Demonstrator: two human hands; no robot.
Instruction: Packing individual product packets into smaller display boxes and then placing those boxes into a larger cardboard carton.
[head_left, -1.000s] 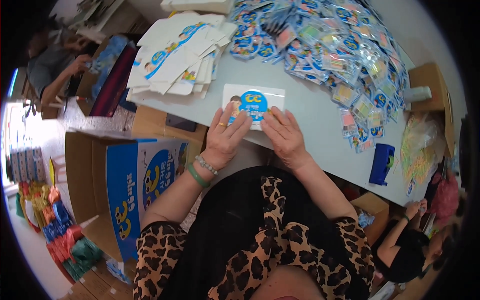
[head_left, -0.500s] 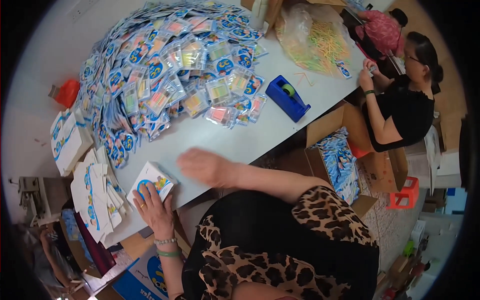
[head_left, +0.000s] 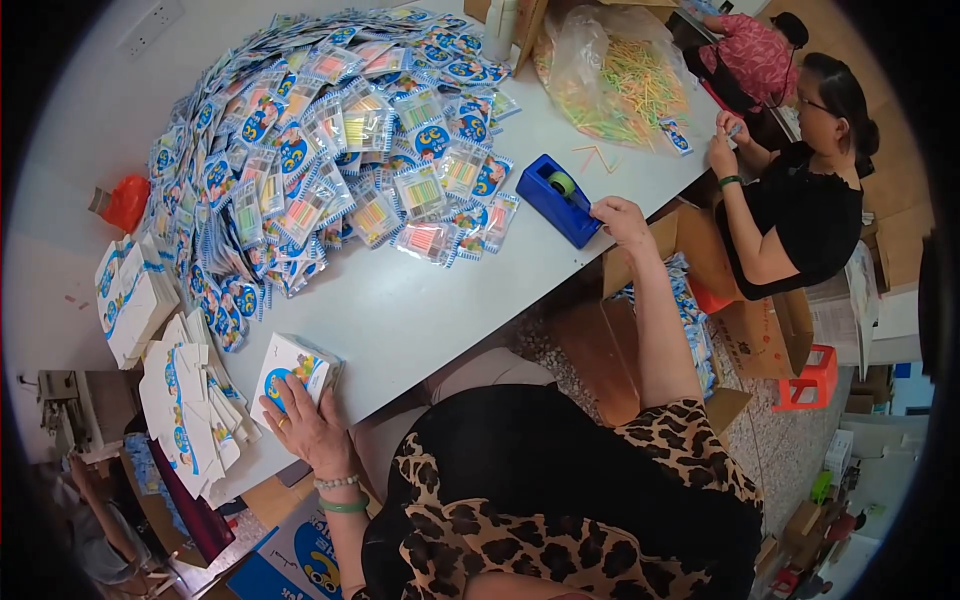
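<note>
**A:** The small white box (head_left: pixel 292 368) with the blue round picture, where is it?

**B:** At the lower left of the frame, on the near edge of the white table (head_left: pixel 420 310). The left hand (head_left: pixel 308 425) lies on it. The fingers (head_left: pixel 275 395) are spread flat over the box and press it down.

**A:** And the other hand?

**B:** The right hand (head_left: pixel 620 218) is far out, right of the middle of the frame. It touches the end of the blue tape holder (head_left: pixel 560 200). The fingers are bent close together there. I cannot tell if they pinch any tape.

**A:** What lies around?

**B:** Left of the box is a stack of flat white cards (head_left: pixel 190 400). Above, in the upper left and middle, is a big heap of little clear packets (head_left: pixel 330 150) with coloured sticks inside. At the top sits a clear bag of loose sticks (head_left: pixel 620 75).

**A:** Is anyone else there?

**B:** Yes. A person in a black top (head_left: pixel 800 220) sits at the upper right, hands up near the table corner.
</note>
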